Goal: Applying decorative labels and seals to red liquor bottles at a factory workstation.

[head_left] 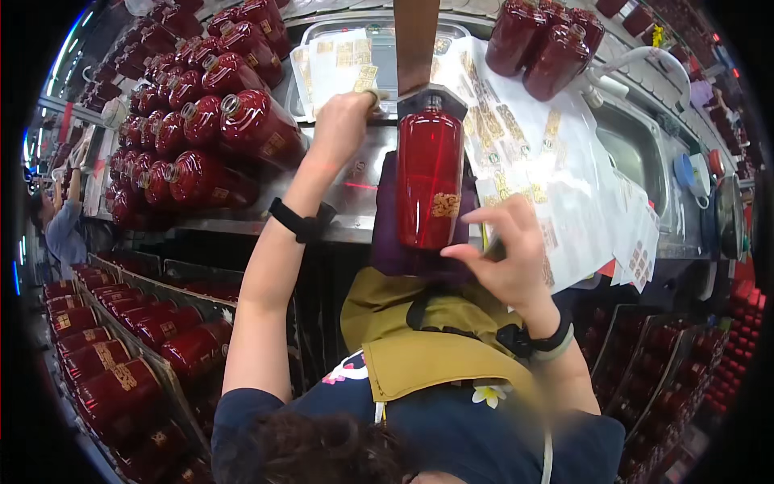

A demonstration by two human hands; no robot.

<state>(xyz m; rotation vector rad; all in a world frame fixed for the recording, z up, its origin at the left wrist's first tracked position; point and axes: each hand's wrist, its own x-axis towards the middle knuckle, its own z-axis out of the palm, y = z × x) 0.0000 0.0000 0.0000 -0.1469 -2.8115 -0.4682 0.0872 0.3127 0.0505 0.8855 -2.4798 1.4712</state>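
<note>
A red glass bottle point(423, 173) with an open neck lies in front of me on a dark purple cloth point(387, 234), its neck against a dark rest point(455, 105). It bears a gold decal point(445, 205) low on its right side. Beside its base, my right hand point(508, 246) is open, thumb and fingers apart, near the glass. My left hand point(347, 125) reaches to a metal tray point(310, 36) holding pale sheets point(326, 56) of gold decals. Its fingers are pinched at a small gold decal piece point(365, 78); the fingertips are partly hidden.
Many red bottles point(258, 125) crowd the counter at left, with several more point(556, 60) at back right. Decal sheets point(564, 185) cover the right side beside a sink point(633, 141) and a white faucet point(645, 56). Crates of bottles point(121, 387) stand below; a person point(64, 230) is at far left.
</note>
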